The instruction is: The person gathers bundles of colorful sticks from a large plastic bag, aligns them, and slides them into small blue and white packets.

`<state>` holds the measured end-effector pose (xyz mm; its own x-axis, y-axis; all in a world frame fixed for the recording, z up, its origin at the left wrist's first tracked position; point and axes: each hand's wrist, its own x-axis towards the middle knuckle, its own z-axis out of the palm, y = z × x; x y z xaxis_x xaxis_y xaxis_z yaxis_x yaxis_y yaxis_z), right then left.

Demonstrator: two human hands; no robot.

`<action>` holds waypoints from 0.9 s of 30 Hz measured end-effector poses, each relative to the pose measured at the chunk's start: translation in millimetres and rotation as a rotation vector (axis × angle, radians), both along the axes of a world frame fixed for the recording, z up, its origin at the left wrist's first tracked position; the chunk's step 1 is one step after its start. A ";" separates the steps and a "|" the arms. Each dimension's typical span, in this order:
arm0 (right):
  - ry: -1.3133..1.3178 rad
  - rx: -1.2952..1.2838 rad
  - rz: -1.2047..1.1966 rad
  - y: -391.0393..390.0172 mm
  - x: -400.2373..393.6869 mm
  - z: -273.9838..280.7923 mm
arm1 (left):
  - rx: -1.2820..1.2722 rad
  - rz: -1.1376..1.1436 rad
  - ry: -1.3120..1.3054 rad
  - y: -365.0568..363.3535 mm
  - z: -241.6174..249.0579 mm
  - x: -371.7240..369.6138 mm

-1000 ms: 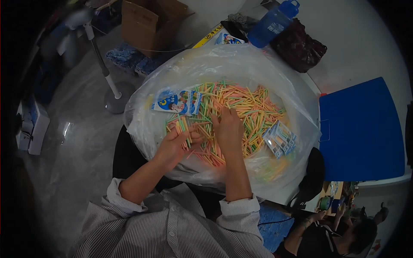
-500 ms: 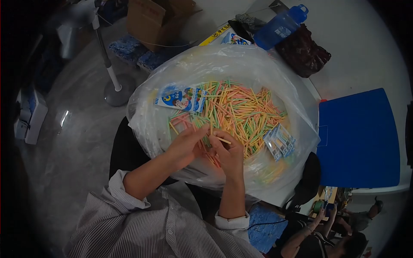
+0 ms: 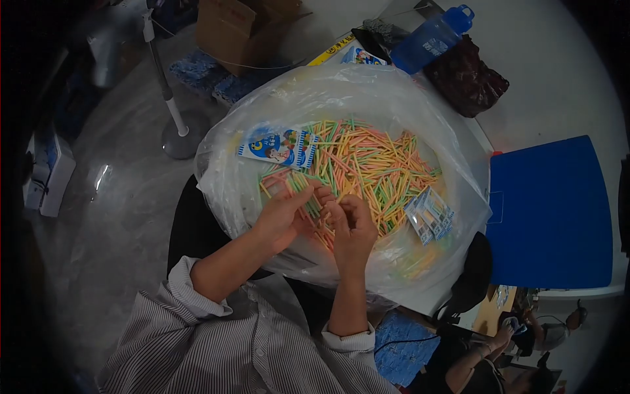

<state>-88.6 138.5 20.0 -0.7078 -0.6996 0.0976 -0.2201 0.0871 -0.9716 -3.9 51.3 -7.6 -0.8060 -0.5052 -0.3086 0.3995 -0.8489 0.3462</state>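
Observation:
My left hand point(image 3: 282, 217) is curled around a small bundle of thin pastel sticks point(image 3: 314, 208), green and yellow ones showing by its thumb. Close beside its fingertips, my right hand point(image 3: 354, 226) has thumb and forefinger pinched together; whatever sits between them is hidden or too small to name. Both hands are over a large clear plastic bag point(image 3: 348, 92), opened wide. Inside the bag lies a heap of pink, yellow and green sticks point(image 3: 374, 164). Blue and white printed packets point(image 3: 279, 148) rest at the heap's left, and small clear-windowed packets point(image 3: 430, 215) at its right.
Behind the bag are a blue water bottle point(image 3: 430, 43) and a dark red plastic bag point(image 3: 469, 79). A blue panel point(image 3: 548, 213) stands on the right. To the left are a stand with a round base point(image 3: 186, 134) and a cardboard box point(image 3: 239, 33). Other people point(image 3: 479, 361) work at lower right.
The yellow stick that showed in my right hand is no longer visible there. My right fingers have turned upward into a pinch, and my left fingers have opened slightly around the sticks.

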 end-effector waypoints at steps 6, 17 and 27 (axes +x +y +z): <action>0.883 0.039 0.082 -16.1 0.4 -5.1 | -0.093 -0.045 -0.028 2.3 -6.1 2.2; 1.032 0.275 0.053 -66.1 -64.0 -12.8 | -0.046 -0.062 -0.128 -4.4 -8.7 9.6; -0.245 0.139 0.204 -25.0 -20.9 8.5 | -0.157 -0.183 -0.063 -10.7 -8.9 7.9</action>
<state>-109.5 113.5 28.5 -0.5428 -0.8237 -0.1639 -0.0083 0.2005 -0.9797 4.0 40.6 -16.4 -0.8700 -0.3984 -0.2905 0.2178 -0.8390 0.4986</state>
